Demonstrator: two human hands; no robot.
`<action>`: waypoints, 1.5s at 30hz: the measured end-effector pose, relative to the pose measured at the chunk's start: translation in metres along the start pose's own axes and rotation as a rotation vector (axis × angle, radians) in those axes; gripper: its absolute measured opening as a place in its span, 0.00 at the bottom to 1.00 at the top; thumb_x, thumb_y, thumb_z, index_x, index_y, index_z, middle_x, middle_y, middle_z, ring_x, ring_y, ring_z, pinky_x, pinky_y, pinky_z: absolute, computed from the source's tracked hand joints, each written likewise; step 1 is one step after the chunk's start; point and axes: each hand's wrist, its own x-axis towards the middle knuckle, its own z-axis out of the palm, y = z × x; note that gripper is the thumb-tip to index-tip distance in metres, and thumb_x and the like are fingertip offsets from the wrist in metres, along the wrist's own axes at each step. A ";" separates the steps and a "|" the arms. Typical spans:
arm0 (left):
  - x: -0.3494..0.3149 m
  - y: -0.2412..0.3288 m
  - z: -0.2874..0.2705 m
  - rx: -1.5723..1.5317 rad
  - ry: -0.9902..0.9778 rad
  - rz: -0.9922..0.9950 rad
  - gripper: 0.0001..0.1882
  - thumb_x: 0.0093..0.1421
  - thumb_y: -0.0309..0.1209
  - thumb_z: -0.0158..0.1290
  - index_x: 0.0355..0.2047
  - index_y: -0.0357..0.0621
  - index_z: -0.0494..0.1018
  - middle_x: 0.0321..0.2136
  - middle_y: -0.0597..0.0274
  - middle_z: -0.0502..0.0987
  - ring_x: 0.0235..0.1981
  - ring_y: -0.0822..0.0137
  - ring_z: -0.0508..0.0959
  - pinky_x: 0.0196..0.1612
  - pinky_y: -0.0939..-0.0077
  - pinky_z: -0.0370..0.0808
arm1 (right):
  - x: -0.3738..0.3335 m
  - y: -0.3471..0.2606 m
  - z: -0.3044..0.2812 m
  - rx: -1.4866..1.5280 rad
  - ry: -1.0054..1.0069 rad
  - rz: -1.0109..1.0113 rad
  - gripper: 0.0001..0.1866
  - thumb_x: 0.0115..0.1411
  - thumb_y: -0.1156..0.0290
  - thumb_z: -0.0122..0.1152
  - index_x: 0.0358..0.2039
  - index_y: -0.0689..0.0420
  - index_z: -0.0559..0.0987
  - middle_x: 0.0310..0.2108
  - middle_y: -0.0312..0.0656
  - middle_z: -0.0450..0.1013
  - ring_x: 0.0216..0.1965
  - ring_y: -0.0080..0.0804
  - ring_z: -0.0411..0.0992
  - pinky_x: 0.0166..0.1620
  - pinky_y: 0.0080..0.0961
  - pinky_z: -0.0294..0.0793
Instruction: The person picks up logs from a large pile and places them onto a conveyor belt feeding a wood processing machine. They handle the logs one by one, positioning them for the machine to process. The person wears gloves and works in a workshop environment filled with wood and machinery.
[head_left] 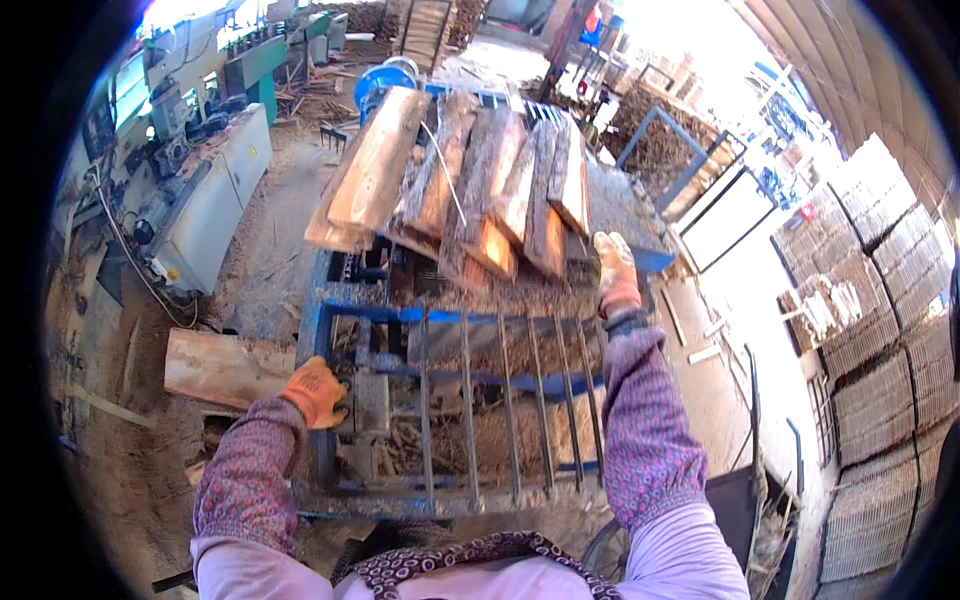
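Bark-edged wooden boards lie piled on the far end of a blue metal frame, their near ends toward me. My right hand, in an orange glove, reaches forward to the right of the boards. Its fingers are stretched out and look flat against the frame's right edge. Lower and to the left, my left hand, gloved alike, is curled closed at the frame's left side. What its fingers hold is hidden. Between my arms run several parallel metal bars of the frame.
A thick wooden slab lies left of my left hand. Grey machine cabinets stand farther left. Tall stacks of wood slats line the right, with a dark metal rack before them. Wood scraps litter the floor.
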 end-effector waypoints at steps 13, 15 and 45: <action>-0.005 0.007 -0.006 -0.137 0.103 -0.098 0.21 0.54 0.49 0.63 0.41 0.49 0.83 0.33 0.53 0.83 0.41 0.54 0.80 0.57 0.58 0.68 | 0.087 0.110 -0.037 -0.055 -0.303 0.453 0.31 0.59 0.44 0.68 0.49 0.60 0.78 0.42 0.41 0.77 0.37 0.34 0.74 0.38 0.34 0.73; -0.005 0.034 -0.020 -0.312 0.297 -0.273 0.21 0.54 0.45 0.63 0.45 0.47 0.82 0.38 0.51 0.83 0.43 0.50 0.80 0.56 0.56 0.71 | 0.010 0.085 -0.077 0.025 -0.355 0.412 0.32 0.60 0.47 0.67 0.53 0.61 0.75 0.45 0.42 0.76 0.40 0.34 0.73 0.42 0.34 0.73; 0.125 0.389 -0.123 -0.343 0.183 -0.368 0.48 0.52 0.42 0.65 0.73 0.66 0.57 0.69 0.31 0.56 0.45 0.40 0.82 0.48 0.53 0.80 | -0.173 0.072 -0.163 -0.055 -0.520 0.176 0.40 0.62 0.52 0.66 0.65 0.69 0.68 0.62 0.58 0.70 0.64 0.44 0.68 0.64 0.35 0.68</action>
